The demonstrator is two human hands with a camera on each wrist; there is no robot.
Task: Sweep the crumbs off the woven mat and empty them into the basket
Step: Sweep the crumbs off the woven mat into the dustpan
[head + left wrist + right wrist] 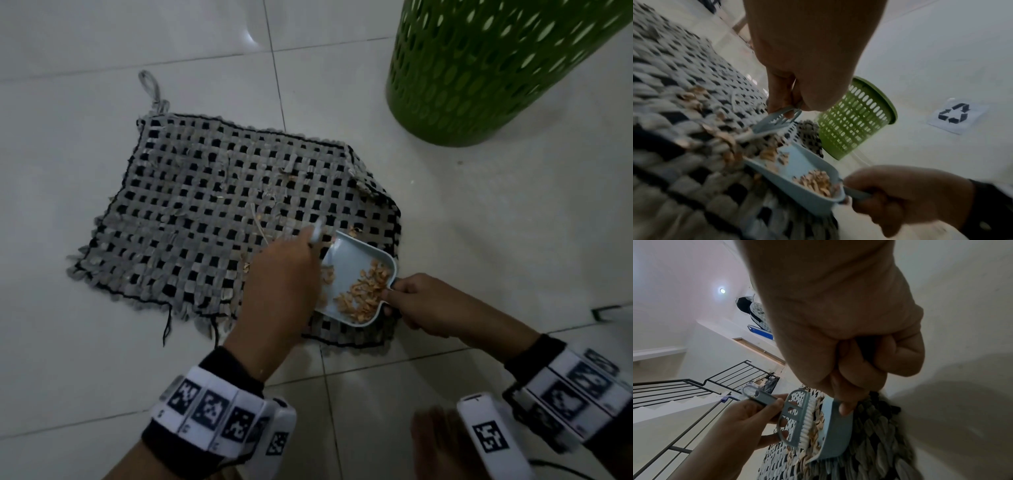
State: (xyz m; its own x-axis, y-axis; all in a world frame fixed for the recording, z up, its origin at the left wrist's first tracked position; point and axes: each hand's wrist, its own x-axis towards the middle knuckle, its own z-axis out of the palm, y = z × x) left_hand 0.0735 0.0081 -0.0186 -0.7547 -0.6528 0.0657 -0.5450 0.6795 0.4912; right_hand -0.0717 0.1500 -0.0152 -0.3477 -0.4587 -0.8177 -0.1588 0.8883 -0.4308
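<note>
A grey-and-black woven mat [205, 212] lies on the tile floor. At its near right corner my left hand [301, 250] grips a small blue brush [317, 234] by its handle, white bristles against the lip of a light blue dustpan [349, 263]. My right hand [400, 298] grips the dustpan's handle. A heap of tan crumbs [366, 291] lies at the back of the pan, and a few loose crumbs [246, 266] remain on the mat beside the brush. The right wrist view shows the brush [797, 418] close against the dustpan [836, 426]. The green perforated basket [479, 68] stands at the far right.
White floor tiles [68, 342] surround the mat. A hanging loop [150, 89] sticks out from the mat's far left corner. A recycling sign [955, 116] lies on the floor beyond the basket [855, 118]. A black stair railing [684, 386] shows in the right wrist view.
</note>
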